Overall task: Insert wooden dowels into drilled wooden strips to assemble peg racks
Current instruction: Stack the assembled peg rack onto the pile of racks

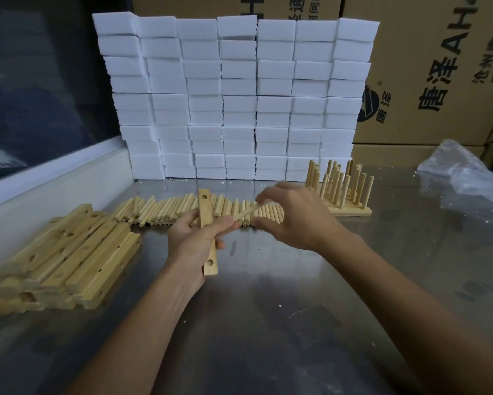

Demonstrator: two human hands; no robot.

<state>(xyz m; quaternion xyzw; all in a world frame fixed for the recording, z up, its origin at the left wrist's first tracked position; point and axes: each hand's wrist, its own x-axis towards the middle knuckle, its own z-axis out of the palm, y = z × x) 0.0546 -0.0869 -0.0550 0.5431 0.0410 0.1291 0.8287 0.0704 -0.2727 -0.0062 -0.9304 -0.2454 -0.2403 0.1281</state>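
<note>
Closest to me is the bare steel table (pixel 268 323), both forearms reaching out over it. My left hand (pixel 195 238) is wrapped around a drilled wooden strip (pixel 208 232), holding it up off the table, standing nearly on end and tipped a little. One hole shows near the bottom end below the palm, another near the top end above the fingers. My right hand (pixel 293 215) is pinching a single dowel (pixel 246 213) between thumb and fingertips, the other fingers loosely spread. The dowel runs slanted down-left, its lower tip right at the strip by the left fingers. I can't tell if the tip is actually in a hole.

Off to the left there's a stack of more drilled strips (pixel 68 258) lying flat, a bit blurry at the near end. Just behind the hands is a row of loose dowels (pixel 165 209) lying on the table. Right of that, a little further back, sit finished racks (pixel 345 189) with pegs standing upright.

Behind everything is a wall of white foam blocks (pixel 236 101), then cardboard boxes (pixel 439 67) and a crumpled plastic bag (pixel 461 169) on the far right.
</note>
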